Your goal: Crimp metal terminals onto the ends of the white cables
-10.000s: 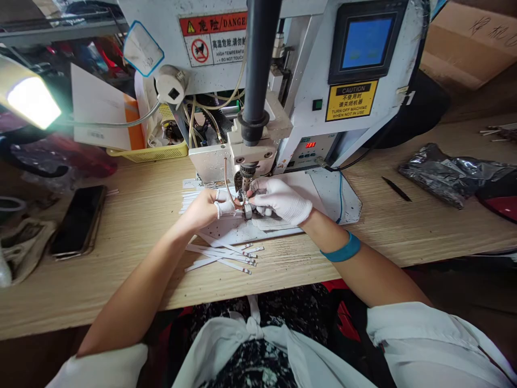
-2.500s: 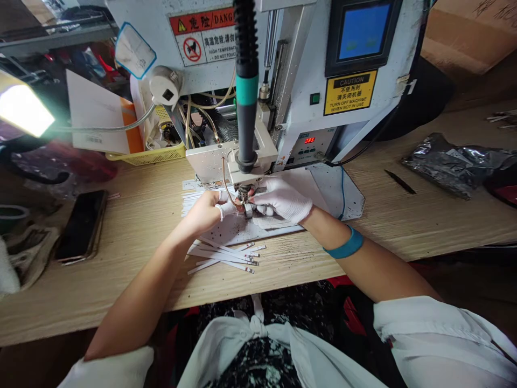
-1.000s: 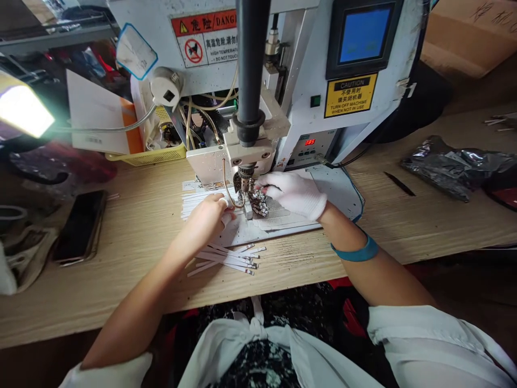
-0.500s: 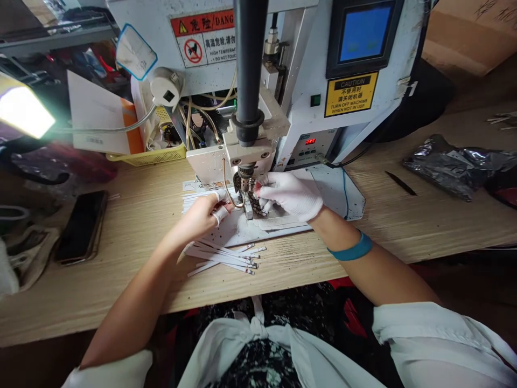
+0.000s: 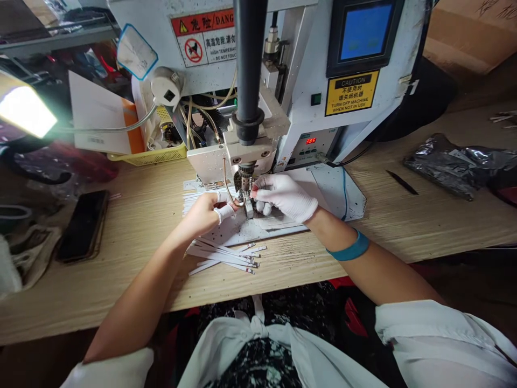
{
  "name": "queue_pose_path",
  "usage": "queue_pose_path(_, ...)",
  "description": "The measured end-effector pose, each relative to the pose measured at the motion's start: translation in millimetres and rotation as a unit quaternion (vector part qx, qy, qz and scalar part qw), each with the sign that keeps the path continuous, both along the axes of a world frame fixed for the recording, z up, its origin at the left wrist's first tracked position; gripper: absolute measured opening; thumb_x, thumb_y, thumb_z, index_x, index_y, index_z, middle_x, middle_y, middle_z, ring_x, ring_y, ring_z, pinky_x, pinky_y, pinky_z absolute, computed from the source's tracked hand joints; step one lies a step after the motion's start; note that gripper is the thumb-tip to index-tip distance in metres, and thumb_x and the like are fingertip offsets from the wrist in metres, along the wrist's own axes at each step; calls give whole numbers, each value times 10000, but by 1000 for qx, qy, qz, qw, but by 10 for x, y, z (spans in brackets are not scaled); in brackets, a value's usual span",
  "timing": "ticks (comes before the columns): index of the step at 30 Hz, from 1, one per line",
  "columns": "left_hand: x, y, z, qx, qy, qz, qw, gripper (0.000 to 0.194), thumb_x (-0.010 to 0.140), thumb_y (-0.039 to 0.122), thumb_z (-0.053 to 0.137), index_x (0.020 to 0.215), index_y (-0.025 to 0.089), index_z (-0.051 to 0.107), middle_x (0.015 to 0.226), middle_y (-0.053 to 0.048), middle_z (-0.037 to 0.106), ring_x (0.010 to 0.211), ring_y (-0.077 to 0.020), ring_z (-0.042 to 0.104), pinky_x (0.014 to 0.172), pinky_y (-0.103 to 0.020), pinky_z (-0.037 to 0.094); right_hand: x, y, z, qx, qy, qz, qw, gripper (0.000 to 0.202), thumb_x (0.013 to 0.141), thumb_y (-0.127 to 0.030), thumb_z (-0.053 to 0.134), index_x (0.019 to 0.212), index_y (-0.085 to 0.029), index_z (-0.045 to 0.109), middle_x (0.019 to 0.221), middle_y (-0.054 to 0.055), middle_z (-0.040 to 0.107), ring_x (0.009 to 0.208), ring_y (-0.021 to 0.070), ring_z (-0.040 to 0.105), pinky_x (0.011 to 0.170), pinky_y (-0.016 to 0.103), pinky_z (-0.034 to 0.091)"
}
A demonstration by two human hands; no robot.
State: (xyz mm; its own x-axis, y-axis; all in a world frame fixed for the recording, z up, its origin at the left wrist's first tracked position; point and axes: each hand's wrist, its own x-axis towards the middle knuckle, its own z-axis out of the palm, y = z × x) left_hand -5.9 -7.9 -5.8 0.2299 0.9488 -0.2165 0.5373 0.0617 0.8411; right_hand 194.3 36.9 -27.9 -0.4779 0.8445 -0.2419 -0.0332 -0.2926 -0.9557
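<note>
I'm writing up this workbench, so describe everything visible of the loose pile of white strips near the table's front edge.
The pile of white strips is made of narrow, flat, straight pieces, smooth-looking; the material is unclear. They lie fanned and crossing on the wood-grained table, just in front of the speckled white board. Small silvery and reddish-brown tips show at their right ends. Neither the left hand nor the right hand holds them.

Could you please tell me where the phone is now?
In the head view, the phone lies at left on the wooden table, between the beige cloth and the left hand.
</note>
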Motion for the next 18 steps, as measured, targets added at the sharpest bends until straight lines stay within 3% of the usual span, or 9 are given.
queue_pose_path(5, 38, -5, 59, -9, -2, 21, 1000, 379, 655, 536, 632, 660, 158, 617, 658, -10, 581, 639, -149, 491, 567, -242, 382, -58, -81, 111, -16, -45, 7, 999, 227, 666, -178, 795, 707, -138, 576, 532, -33, 566, 386, 33, 443, 283, 131, 306)
queue_pose_path(18, 84, 33, 28, -27, -19, 38, 999, 362, 602, 514, 652, 618, 155, 610, 668, -17, 611, 668, -159, 515, 598, -250, 410, -75, -66, 87, -20, -41, 25, 999, 151, 774, -71, 643, 779, -167, 527, 520, -65, 509, 378, 37, 430, 299, 123, 289)
